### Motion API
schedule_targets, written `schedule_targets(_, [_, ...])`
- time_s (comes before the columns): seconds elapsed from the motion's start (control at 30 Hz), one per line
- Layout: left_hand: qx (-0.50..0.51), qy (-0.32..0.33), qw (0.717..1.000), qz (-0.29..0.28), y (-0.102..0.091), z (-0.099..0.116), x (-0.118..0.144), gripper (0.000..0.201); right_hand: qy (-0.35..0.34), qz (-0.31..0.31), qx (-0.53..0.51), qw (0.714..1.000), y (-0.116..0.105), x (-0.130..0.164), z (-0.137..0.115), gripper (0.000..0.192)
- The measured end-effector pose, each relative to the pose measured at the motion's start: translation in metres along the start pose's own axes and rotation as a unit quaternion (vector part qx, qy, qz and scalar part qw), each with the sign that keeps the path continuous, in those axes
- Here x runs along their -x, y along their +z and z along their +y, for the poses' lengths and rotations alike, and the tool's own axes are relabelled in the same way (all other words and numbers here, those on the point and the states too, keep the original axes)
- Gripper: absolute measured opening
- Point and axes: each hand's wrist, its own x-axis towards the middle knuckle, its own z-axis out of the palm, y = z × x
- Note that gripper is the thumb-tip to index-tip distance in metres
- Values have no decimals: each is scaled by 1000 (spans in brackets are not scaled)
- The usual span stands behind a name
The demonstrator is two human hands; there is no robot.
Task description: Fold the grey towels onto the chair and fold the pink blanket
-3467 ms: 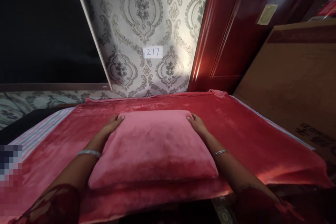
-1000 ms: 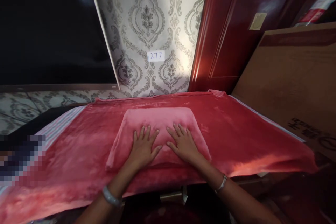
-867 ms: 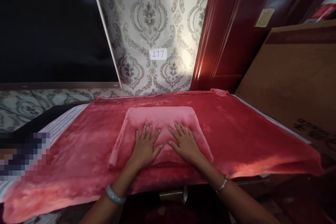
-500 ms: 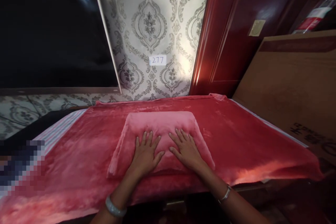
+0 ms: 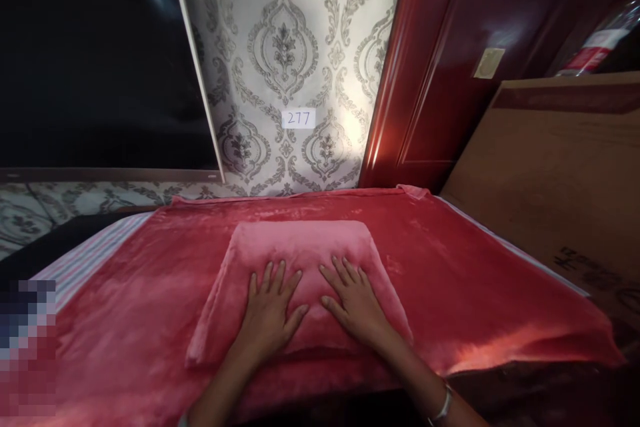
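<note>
Left hand [image 5: 270, 317] and right hand [image 5: 357, 307] lie flat, grip open, pressing the folded pink plush blanket [image 5: 300, 253]; smoothing step, holding nothing.

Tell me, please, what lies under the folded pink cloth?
The folded cloth lies on a red blanket, which spreads around it on all sides. Both hands, left and right, rest flat on top. What is under the blanket there is covered.

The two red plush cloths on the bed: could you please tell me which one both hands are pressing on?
The smaller, paler pink folded cloth; left hand and right hand lie flat on it. The darker red blanket is spread underneath.
</note>
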Motion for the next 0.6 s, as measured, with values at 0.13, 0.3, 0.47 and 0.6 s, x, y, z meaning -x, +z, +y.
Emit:
schedule_targets(0.13, [-10,4,1000,9,0,-1,1,63,-6,-18,-17,1000,-9,7,-1,62])
schedule_targets(0.3, [-17,7,1000,2,-2,-2,2,64,-42,-8,-26,999,2,16,7,66])
schedule_targets(0.47, [-18,4,1000,-5,-1,-3,2,64,-43,-5,-38,998,8,17,8,65])
schedule_targets(0.6, [-2,10,1000,8,-3,-6,2,61,-48,-5,-66,997,4,19,9,64])
